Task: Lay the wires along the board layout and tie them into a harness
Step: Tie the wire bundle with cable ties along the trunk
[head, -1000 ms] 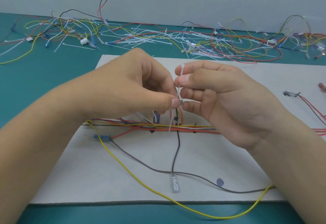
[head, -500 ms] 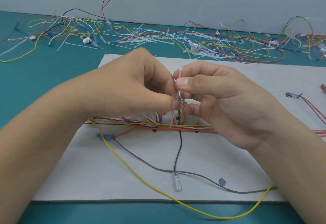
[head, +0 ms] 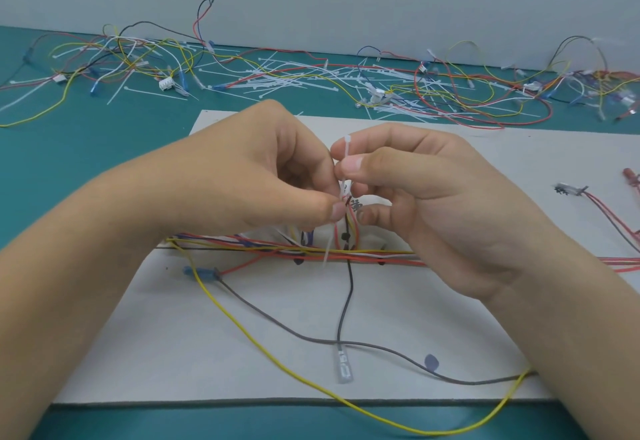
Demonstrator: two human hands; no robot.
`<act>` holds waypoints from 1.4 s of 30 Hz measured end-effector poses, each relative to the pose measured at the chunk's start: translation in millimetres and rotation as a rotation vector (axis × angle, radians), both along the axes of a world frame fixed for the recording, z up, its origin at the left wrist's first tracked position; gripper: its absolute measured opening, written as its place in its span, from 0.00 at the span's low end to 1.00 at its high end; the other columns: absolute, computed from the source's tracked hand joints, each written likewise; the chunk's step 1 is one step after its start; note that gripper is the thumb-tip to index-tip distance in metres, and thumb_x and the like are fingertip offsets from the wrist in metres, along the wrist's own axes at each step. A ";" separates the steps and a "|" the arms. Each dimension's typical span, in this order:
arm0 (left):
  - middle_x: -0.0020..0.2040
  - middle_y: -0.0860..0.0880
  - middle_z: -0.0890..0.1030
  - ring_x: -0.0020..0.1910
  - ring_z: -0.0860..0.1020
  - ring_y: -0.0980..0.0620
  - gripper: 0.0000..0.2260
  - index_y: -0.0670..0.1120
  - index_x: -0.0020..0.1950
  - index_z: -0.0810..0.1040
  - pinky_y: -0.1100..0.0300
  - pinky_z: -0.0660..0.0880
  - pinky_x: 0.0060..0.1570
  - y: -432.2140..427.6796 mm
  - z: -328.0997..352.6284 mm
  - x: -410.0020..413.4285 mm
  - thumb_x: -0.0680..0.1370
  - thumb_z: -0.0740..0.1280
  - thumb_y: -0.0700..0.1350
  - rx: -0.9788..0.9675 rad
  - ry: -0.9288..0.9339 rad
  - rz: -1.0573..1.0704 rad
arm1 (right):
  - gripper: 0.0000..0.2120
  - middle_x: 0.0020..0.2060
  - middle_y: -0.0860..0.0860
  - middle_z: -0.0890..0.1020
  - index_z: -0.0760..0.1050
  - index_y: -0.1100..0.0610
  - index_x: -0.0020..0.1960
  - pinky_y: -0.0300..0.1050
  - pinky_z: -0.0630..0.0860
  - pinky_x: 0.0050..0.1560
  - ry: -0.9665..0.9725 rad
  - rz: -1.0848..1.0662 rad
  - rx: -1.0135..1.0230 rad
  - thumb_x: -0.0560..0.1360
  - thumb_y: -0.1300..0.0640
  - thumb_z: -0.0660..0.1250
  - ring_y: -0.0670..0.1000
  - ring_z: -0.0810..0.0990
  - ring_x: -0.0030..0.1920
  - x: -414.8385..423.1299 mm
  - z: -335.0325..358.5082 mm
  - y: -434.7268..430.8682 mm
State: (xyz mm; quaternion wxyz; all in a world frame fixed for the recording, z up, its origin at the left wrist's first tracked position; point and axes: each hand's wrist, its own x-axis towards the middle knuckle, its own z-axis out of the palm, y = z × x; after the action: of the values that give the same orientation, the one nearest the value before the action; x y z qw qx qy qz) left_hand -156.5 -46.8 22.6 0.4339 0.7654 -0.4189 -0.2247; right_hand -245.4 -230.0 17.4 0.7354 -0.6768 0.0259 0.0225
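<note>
- As I judge it, the step in hand is tying: a white cable tie [head: 346,144] is going round a small branch of wires lifted above the board [head: 450,318].
- My right grip [head: 426,204] pinches the tie's upper end between thumb and forefinger.
- My left grip [head: 249,190] pinches just below, where tie and branch meet. Fingers hide the spot, so I cannot tell whether the tie is threaded yet.
- The tie's free tail hangs down across the main wire run [head: 277,249], which lies side to side across the middle of the board.
- A yellow wire [head: 242,332], a grey wire [head: 294,332] and a black wire [head: 346,301] stray from the run toward the board's near edge, not yet bundled.
- The next move calls for drawing the tie snug while the left grip keeps the strands together, gently enough not to drag the run off its line.
- I see no container. The spare ties [head: 294,79] and spare wires [head: 121,55] lie loose on the table [head: 69,148], beyond the board's far edge.
</note>
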 end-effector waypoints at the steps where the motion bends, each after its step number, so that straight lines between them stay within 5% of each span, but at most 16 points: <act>1: 0.33 0.45 0.83 0.32 0.76 0.52 0.05 0.48 0.39 0.87 0.54 0.73 0.35 0.3 0.3 0.2 0.73 0.75 0.47 0.002 -0.003 0.001 | 0.06 0.42 0.46 0.85 0.83 0.55 0.46 0.41 0.75 0.37 -0.006 -0.004 -0.003 0.74 0.65 0.71 0.48 0.75 0.41 -0.2 0.5 0.2; 18: 0.32 0.49 0.83 0.31 0.78 0.56 0.08 0.48 0.39 0.86 0.66 0.74 0.34 9.2 -1.5 11.2 0.71 0.75 0.52 0.009 0.020 -0.042 | 0.06 0.41 0.48 0.85 0.81 0.58 0.42 0.43 0.77 0.38 0.001 -0.051 -0.060 0.74 0.68 0.72 0.49 0.80 0.37 -1.1 0.2 5.5; 24: 0.32 0.46 0.82 0.30 0.76 0.51 0.15 0.43 0.42 0.86 0.60 0.75 0.33 18.9 -7.0 22.8 0.70 0.79 0.55 0.031 0.179 -0.045 | 0.08 0.41 0.48 0.85 0.81 0.58 0.40 0.44 0.76 0.38 -0.005 -0.077 -0.088 0.73 0.70 0.72 0.49 0.78 0.36 -1.0 2.4 13.1; 28: 0.34 0.48 0.85 0.33 0.80 0.56 0.23 0.50 0.46 0.88 0.63 0.76 0.36 28.0 -0.1 25.0 0.67 0.76 0.69 0.046 0.004 0.008 | 0.08 0.34 0.47 0.85 0.82 0.56 0.38 0.40 0.75 0.32 -0.201 -0.254 -0.387 0.71 0.68 0.72 0.45 0.77 0.30 0.0 10.8 22.3; 31: 0.36 0.52 0.86 0.34 0.83 0.56 0.23 0.56 0.47 0.88 0.51 0.82 0.46 41.2 9.6 35.4 0.64 0.74 0.72 0.141 -0.115 0.144 | 0.05 0.29 0.46 0.83 0.82 0.53 0.37 0.37 0.72 0.31 -0.330 -0.375 -0.691 0.68 0.62 0.71 0.41 0.76 0.28 15.7 19.3 28.0; 33: 0.36 0.55 0.86 0.33 0.83 0.57 0.17 0.59 0.46 0.87 0.45 0.83 0.46 48.8 12.8 39.3 0.65 0.73 0.68 0.218 -0.165 0.200 | 0.05 0.29 0.47 0.83 0.82 0.54 0.37 0.36 0.70 0.33 -0.333 -0.410 -0.641 0.68 0.63 0.71 0.43 0.78 0.29 28.2 21.8 30.6; 36: 0.30 0.56 0.83 0.26 0.75 0.60 0.16 0.63 0.45 0.86 0.55 0.76 0.33 49.7 16.5 33.1 0.64 0.70 0.69 0.302 -0.225 0.159 | 0.06 0.31 0.47 0.83 0.83 0.55 0.39 0.37 0.72 0.36 -0.340 -0.431 -0.576 0.68 0.64 0.71 0.44 0.78 0.31 30.5 13.0 39.1; 42: 0.28 0.53 0.79 0.26 0.71 0.56 0.13 0.63 0.44 0.87 0.56 0.70 0.33 33.3 12.5 21.9 0.64 0.72 0.66 0.396 -0.185 0.028 | 0.06 0.34 0.48 0.85 0.81 0.54 0.38 0.40 0.76 0.35 -0.326 -0.412 -0.565 0.68 0.64 0.71 0.47 0.82 0.34 25.1 3.6 33.2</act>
State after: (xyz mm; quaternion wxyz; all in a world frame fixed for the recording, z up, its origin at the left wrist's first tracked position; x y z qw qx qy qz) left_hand -134.6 -13.5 35.1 0.2378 0.8588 -0.3938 -0.2255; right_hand -220.3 -196.9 21.0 0.5035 -0.8281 0.0495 -0.2416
